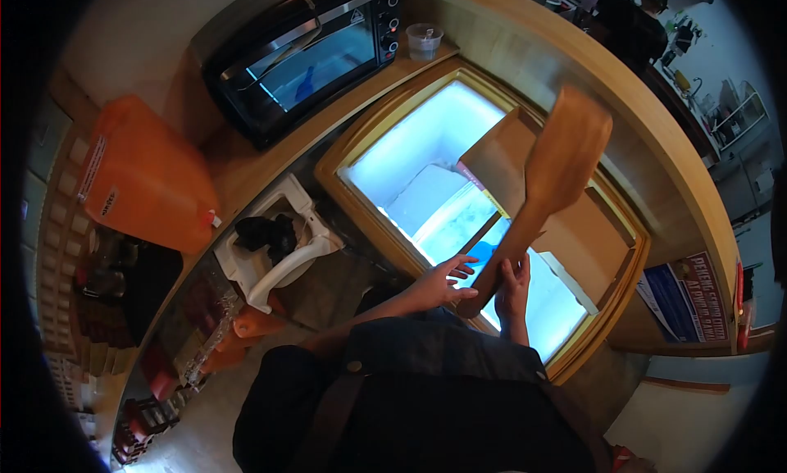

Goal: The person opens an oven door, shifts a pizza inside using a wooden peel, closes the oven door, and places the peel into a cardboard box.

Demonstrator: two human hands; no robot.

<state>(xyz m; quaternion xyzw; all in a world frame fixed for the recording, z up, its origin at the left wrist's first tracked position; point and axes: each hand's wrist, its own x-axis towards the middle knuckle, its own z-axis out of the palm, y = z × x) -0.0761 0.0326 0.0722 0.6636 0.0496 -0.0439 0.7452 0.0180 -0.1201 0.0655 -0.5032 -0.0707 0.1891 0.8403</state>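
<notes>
A large wooden paddle (566, 149) stands tilted in front of me, its broad blade up and its handle running down to my hands. My right hand (515, 288) is closed round the lower handle. Just left of the handle, my left hand (447, 283) has its fingers apart and holds nothing. Behind the paddle is a lit chest with a yellow-brown rim (348, 157); cardboard (586, 247) and a bluish block (455, 219) lie inside it.
A black oven (311, 63) and a clear cup (424, 40) stand on the counter behind. At left are an orange container (147, 178) and a white bin (283, 247) holding something black. A person (643, 26) is at the far upper right.
</notes>
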